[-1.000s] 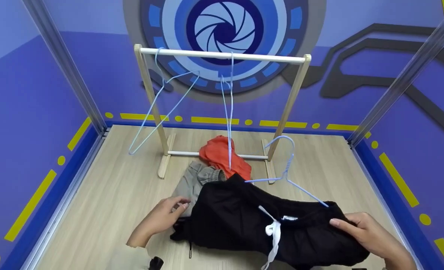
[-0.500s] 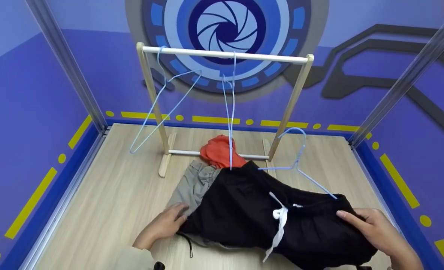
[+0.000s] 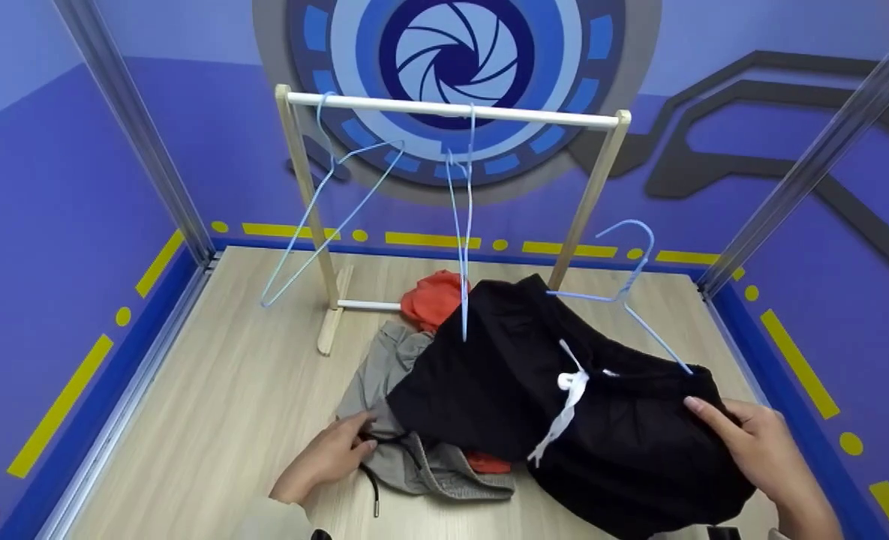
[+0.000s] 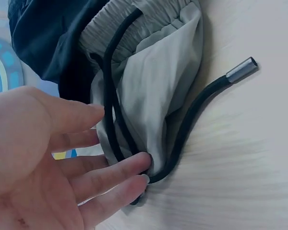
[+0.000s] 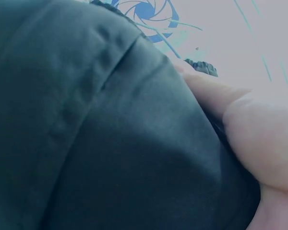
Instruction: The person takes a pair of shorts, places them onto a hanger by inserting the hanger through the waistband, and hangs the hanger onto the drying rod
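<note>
My right hand [image 3: 767, 442] grips the black shorts [image 3: 482, 382] at the right end of their waistband, thumb on the front. A blue wire hanger [image 3: 620, 296] sits inside that waistband, its hook sticking up. A white drawstring [image 3: 568, 409] dangles from the front. My left hand [image 3: 328, 457] touches the grey shorts [image 4: 156, 81] with loosely extended fingers. Beside those fingertips, the dark drawstring [image 4: 187, 129] of the grey shorts trails onto the table, ending in a metal tip. In the right wrist view, black cloth [image 5: 134, 143] hides most of the right fingers.
A wooden rack [image 3: 452, 109] stands at the back, bearing two blue hangers, one at the left [image 3: 301, 217] and one mid-bar [image 3: 465, 225]. Red cloth [image 3: 433, 300] lies by the rack's base, partly under the black shorts. Purple panels enclose the table [image 3: 211, 420].
My right hand has lifted the black shorts and hanger up and rightward, uncovering more of the grey shorts. The left hand has come down onto the grey shorts and stays near there.
</note>
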A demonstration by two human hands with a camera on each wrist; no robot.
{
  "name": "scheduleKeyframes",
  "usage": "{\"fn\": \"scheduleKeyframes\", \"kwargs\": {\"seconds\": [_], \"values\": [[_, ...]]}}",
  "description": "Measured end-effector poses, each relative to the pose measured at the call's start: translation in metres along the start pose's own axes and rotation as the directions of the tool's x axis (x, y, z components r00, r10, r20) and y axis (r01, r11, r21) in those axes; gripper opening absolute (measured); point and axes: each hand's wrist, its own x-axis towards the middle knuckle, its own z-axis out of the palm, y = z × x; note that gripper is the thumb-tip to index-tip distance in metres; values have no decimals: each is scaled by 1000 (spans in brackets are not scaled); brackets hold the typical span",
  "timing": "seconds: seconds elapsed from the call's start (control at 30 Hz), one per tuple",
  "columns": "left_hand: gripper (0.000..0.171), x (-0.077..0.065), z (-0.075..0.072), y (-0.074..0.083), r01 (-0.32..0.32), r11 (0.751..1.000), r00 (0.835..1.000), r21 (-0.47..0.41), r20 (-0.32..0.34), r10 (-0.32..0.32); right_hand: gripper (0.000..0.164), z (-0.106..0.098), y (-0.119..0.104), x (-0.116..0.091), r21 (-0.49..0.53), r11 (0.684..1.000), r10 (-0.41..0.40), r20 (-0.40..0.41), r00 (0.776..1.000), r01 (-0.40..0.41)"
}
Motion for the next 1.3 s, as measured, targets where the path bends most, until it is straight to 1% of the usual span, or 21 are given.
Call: {"fn": "scheduleKeyframes", "kwargs": {"seconds": [0.07, 0.2, 0.4, 0.5, 0.63, 0.7, 0.83, 0.93, 1.0, 1.07, 1.17, 1.23, 1.3], "values": [[40, 0, 2, 0, 9, 1000, 1000, 0, -6, -9, 43, 1, -3, 1, 9, 1000, -1, -42, 999, 2], [43, 0, 5, -1, 27, 999, 999, 28, -37, -26, 41, 3, -11, 3, 16, 1000, -7, -117, 993, 9], [48, 3, 11, -3, 21, 997, 997, 80, -81, -14, 42, 7, -25, 9, -3, 1000, -16, -205, 979, 16], [60, 7, 13, -3, 30, 995, 996, 92, -90, -22, 42, 10, -33, 13, 4, 1000, -19, -239, 971, 21], [83, 9, 18, 0, 73, 993, 996, 94, -55, -68, 42, 14, -43, 19, 19, 999, -30, -283, 959, 37], [89, 8, 20, 2, 83, 990, 996, 110, -42, -79, 43, 16, -48, 22, 22, 999, -30, -297, 954, 39], [90, 7, 24, 8, 108, 984, 994, 144, -31, -105, 42, 19, -58, 28, 17, 999, -34, -332, 943, 42], [86, 8, 24, 15, 137, 975, 991, 173, -30, -134, 41, 20, -64, 34, 9, 999, -33, -357, 933, 39], [82, 9, 24, 20, 149, 968, 989, 200, -51, -142, 41, 20, -68, 38, 9, 999, -26, -370, 929, 31], [79, 12, 24, 25, 154, 957, 987, 245, -89, -136, 41, 20, -72, 41, 9, 1000, -15, -374, 927, 20], [78, 16, 26, 35, 141, 946, 982, 291, -162, -97, 44, 21, -77, 45, 14, 1000, -7, -375, 927, 14], [79, 18, 27, 43, 118, 949, 981, 292, -182, -66, 46, 22, -81, 47, 15, 1000, -10, -372, 928, 17], [77, 21, 29, 51, 75, 961, 984, 268, -179, -26, 48, 22, -84, 50, 12, 1000, -20, -375, 927, 26]]}}
